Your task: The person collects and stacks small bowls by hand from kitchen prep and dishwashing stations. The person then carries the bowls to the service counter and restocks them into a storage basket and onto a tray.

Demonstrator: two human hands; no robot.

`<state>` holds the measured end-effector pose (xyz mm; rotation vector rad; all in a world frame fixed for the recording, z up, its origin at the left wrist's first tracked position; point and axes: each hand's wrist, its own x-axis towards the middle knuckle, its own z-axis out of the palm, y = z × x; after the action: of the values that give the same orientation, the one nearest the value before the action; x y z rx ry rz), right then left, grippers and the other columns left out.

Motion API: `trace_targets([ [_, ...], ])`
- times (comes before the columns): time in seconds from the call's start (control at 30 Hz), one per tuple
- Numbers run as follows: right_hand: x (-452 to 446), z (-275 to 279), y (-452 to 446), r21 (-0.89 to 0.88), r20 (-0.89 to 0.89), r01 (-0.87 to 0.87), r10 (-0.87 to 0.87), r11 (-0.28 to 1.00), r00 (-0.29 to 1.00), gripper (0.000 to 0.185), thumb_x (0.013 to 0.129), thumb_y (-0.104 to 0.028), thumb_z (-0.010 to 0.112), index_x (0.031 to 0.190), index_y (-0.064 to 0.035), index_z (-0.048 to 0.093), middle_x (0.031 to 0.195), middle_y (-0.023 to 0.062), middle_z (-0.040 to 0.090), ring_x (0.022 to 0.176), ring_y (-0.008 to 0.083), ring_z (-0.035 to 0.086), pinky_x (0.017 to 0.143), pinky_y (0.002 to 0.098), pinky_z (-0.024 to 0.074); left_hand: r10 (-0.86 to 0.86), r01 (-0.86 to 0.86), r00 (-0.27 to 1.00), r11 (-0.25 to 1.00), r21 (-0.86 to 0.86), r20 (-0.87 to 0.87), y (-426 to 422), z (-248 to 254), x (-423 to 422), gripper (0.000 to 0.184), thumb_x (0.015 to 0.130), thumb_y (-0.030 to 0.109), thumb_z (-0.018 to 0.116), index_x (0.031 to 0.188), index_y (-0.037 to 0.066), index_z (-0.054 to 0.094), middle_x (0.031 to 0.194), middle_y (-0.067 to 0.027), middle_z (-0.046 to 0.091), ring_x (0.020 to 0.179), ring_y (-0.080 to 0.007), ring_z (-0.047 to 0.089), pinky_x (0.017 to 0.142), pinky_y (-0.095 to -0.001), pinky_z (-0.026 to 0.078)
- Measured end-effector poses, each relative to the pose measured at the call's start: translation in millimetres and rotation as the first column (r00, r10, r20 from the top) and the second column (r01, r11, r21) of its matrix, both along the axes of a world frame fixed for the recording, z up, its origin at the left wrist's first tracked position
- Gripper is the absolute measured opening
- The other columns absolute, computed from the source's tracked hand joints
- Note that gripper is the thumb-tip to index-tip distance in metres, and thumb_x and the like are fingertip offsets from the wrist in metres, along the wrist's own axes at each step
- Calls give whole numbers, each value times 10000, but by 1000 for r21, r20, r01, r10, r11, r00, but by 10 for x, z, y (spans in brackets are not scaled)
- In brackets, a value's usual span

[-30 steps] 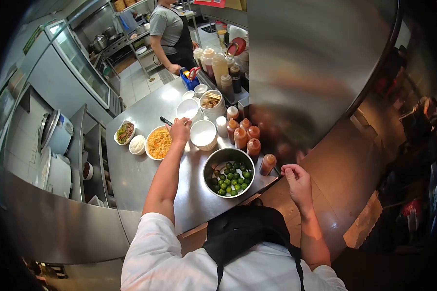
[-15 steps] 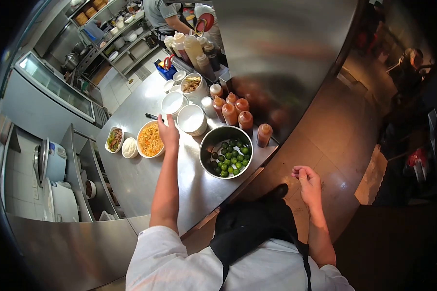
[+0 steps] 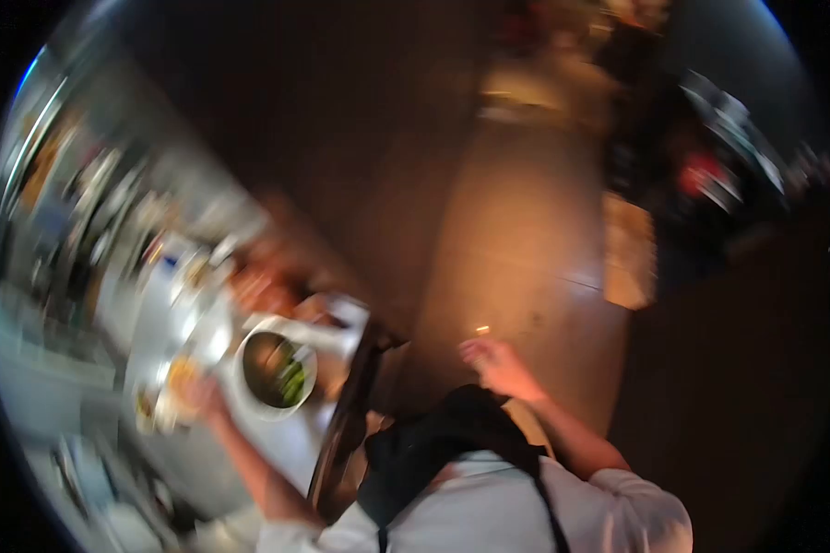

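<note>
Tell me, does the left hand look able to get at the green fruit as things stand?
Probably yes: the left hand is close beside the pot, and nothing visible covers the green fruit inside. Blur hides whether that hand is free.

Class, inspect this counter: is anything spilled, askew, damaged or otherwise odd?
Nothing stands out: the green fruit lies inside the pot, and the left hand is beside the orange food on the counter. Blur could hide small spills or damage.
</note>
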<state>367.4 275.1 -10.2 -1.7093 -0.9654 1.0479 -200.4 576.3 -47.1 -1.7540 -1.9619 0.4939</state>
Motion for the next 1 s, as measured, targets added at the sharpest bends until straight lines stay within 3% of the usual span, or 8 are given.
trace_targets([
  [0.07,370,-273,-289,-22,75,11,-9,1000,997,372,985,-340,523,1127,-18,642,1054,154,688,1004,253,653,885,376,499,-417,527,848,609,593,-326,-398,412,163,625,877,537,467,1288,74,553,1201,-166,605,1194,-314,528,1121,-507,289],
  [0.17,914,-342,-756,-162,111,94,-77,982,991,449,999,-416,454,1154,-38,641,1070,154,685,1033,273,643,908,375,481,-740,101,652,301,948,166,-1064,1478,2136,597,948,496,453,1419,136,379,1371,-207,459,1140,-304,573,932,-423,451],
  [0.33,1771,-223,-1191,-181,130,139,-117,973,985,488,995,-452,431,1121,-23,623,1052,214,659,1023,367,623,881,431,475,-369,35,-700,837,545,611,-1430,1726,3950,659,851,466,548,1333,23,470,976,-97,598,928,-200,561,917,-399,456],
  [0.5,2644,-179,-1391,-179,276,17,34,984,961,503,973,-455,471,1241,-45,581,1178,232,627,1118,392,586,953,449,457,46,798,-26,603,-7,999,-1390,719,6195,482,920,281,576,1322,28,492,907,-103,656,800,-197,619,753,-334,510],
  [0.67,3885,-1642,-1656,-105,102,215,-204,971,974,436,954,-361,551,1227,-26,604,1140,173,659,1064,289,619,927,379,481,-34,652,749,210,-728,661,-1226,-2693,6158,575,885,421,589,1261,-11,537,1178,-269,623,1141,-417,583,931,-467,489],
  [0.8,4403,-2675,-2371,-253,62,827,-844,502,532,417,921,-337,596,1170,-5,627,1074,148,688,997,245,644,883,355,496,27,379,921,163,-911,388,-1609,-2808,7121,509,893,418,582,1173,-7,554,1125,-269,630,1059,-402,601,860,-460,492],
  [0.87,4269,-3084,-3012,-598,497,776,-666,201,556,535,923,-441,457,1196,-11,622,1219,192,635,1115,372,607,964,462,462,28,361,929,151,-920,369,-1566,-2811,7788,481,897,416,578,1129,-5,563,1099,-269,633,1017,-394,610,825,-457,493],
  [1.0,3735,-3636,-4800,-579,480,105,234,809,845,261,872,-264,552,883,-51,703,872,107,706,735,245,665,645,374,528,-17,378,925,149,-914,380,-1017,-2748,9031,436,904,413,571,1041,-1,580,1046,-269,640,935,-379,628,754,-450,496],
])
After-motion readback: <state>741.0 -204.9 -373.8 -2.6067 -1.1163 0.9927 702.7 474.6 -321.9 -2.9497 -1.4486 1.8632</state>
